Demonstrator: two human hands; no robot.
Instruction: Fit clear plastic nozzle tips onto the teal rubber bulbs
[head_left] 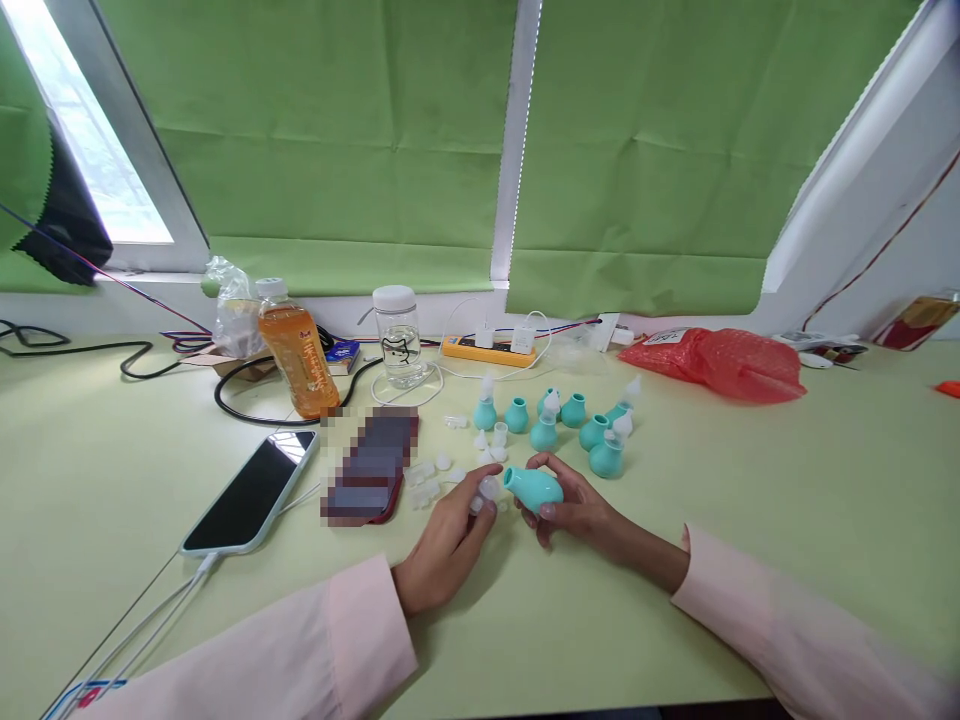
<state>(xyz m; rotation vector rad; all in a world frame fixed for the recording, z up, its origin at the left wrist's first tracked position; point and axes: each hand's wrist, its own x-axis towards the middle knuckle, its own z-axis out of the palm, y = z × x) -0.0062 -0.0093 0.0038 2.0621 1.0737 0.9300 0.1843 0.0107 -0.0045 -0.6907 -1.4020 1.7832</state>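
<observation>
My right hand (574,507) is wrapped round a teal rubber bulb (534,487), lying on its side with its neck pointing left. My left hand (450,535) pinches a small clear silicone tip (488,488) just off the bulb's neck, a little apart from it. Both hands rest low on the pale green table (750,470). Behind them stand several more teal bulbs (577,420), some with clear tips fitted. Loose clear tips (431,480) lie scattered to the left of the bulbs.
A phone on a cable (251,492) and a blurred dark red item (371,465) lie to the left. At the back are an orange drink bottle (298,350), a clear jar (397,338), a yellow power strip (487,350) and a red plastic bag (724,362).
</observation>
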